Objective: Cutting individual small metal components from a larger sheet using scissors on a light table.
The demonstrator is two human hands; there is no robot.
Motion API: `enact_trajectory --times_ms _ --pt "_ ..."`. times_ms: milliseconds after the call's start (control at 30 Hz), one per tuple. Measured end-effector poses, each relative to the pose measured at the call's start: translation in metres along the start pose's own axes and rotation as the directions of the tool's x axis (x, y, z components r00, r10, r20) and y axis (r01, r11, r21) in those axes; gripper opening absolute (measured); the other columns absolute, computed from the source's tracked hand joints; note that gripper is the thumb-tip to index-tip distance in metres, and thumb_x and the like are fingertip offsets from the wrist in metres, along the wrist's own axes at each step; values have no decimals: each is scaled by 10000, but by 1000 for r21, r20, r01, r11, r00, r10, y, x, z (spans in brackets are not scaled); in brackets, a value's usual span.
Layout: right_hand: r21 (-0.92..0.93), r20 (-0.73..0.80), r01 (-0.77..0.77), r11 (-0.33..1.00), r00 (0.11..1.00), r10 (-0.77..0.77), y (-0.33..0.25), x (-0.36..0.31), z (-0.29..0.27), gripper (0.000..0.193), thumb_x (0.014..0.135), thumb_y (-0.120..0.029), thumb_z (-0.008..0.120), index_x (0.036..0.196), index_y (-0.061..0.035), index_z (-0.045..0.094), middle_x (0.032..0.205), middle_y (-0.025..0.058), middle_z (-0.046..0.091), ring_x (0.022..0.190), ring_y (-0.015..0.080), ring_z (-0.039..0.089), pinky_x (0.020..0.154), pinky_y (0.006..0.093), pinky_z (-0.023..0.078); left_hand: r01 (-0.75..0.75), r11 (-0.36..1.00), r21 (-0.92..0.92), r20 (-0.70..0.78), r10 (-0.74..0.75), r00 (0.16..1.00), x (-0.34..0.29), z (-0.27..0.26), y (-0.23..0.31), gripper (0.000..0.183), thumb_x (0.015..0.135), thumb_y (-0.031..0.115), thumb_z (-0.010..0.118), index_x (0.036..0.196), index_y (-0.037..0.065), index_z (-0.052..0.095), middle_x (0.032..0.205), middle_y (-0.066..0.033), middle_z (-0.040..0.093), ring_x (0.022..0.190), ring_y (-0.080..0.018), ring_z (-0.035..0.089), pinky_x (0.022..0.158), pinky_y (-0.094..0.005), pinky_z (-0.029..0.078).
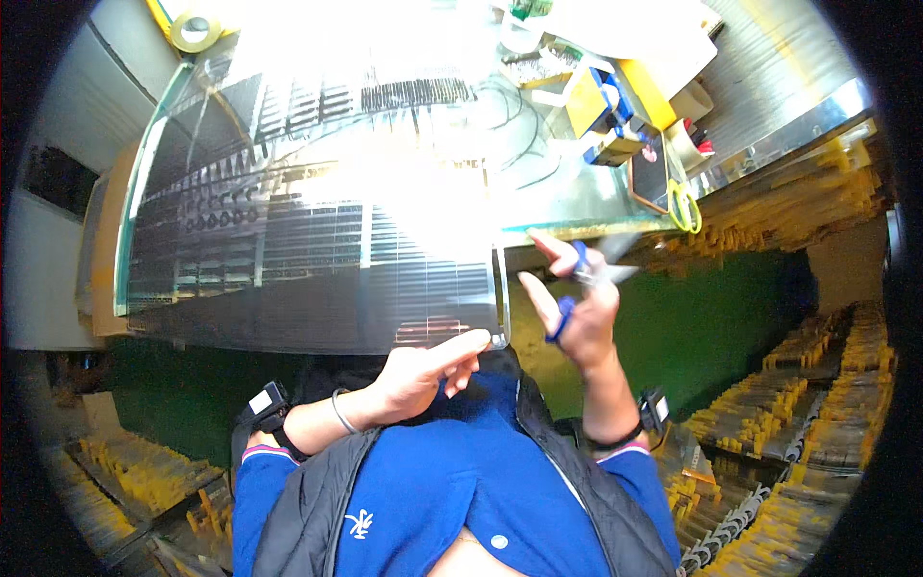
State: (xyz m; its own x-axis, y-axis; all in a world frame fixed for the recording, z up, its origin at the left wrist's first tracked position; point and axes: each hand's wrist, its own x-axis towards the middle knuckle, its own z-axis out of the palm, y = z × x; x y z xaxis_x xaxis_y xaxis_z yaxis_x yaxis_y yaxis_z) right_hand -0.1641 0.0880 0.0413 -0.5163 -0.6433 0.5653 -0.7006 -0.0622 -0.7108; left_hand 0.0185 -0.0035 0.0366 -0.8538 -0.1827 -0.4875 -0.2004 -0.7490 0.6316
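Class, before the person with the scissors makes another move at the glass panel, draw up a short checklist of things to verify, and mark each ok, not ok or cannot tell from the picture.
1. Scissors held securely in the right hand, fingers through the blue handles: ok.
2. Left hand steadying the glass panel at its near corner: ok.
3. Left fingers apart from the blades: ok.
4. Blade position, open or closed: cannot tell, blurred.
5. Panel fully supported on the bench: cannot tell; its near corner looks past the edge.
6. Panel surface readable: not ok, strong glare at the middle.
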Motion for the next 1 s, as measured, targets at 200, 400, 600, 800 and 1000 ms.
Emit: enact_trajectory --times_ms 200,400,600,800,1000 --pt "-98 439 400 911 839 -321 14 67 17 119 672 -86 631 752 -52 549 654 123 533 580 280 537 516 353 417 -186 976 110 25 184 983 -11 0 1 222 850 214 574 903 2 608 689 -36 577 534 -91 517 452 -204 385" --pt "139 346 251 958 894 -284 -3 68 16 244 678 -27 611 920 -53 611 726 128 581 631 274 573 582 328 460 -237 971 19 12 236 972 -25 -2 21 265 871 241 539 824 -4 626 652 -41 580 514 -99 517 441 -216 383" --pt "39 324 351 936 881 -344 14 67 36 224 644 23 618 859 -40 611 750 114 604 644 258 590 570 307 459 -319 936 149 3 322 947 -30 1 23 221 845 177 564 763 -21 613 613 -72 574 471 -121 517 408 -215 377" --pt "454 95 -153 878 988 123 -7 64 62 200 705 -73 722 698 -20 530 645 43 601 585 77 568 524 201 436 -736 586 338 310 669 675 -13 -13 22 215 769 86 645 933 -49 610 753 -89 589 598 -100 559 515 -190 432" --pt "736 289 -482 476 859 423 3 66 46 199 713 -29 691 752 -33 497 678 65 611 574 108 589 481 192 430 -342 933 111 139 327 935 14 -25 6 392 871 277 523 1089 -49 522 744 -97 600 535 -99 560 470 -182 459"
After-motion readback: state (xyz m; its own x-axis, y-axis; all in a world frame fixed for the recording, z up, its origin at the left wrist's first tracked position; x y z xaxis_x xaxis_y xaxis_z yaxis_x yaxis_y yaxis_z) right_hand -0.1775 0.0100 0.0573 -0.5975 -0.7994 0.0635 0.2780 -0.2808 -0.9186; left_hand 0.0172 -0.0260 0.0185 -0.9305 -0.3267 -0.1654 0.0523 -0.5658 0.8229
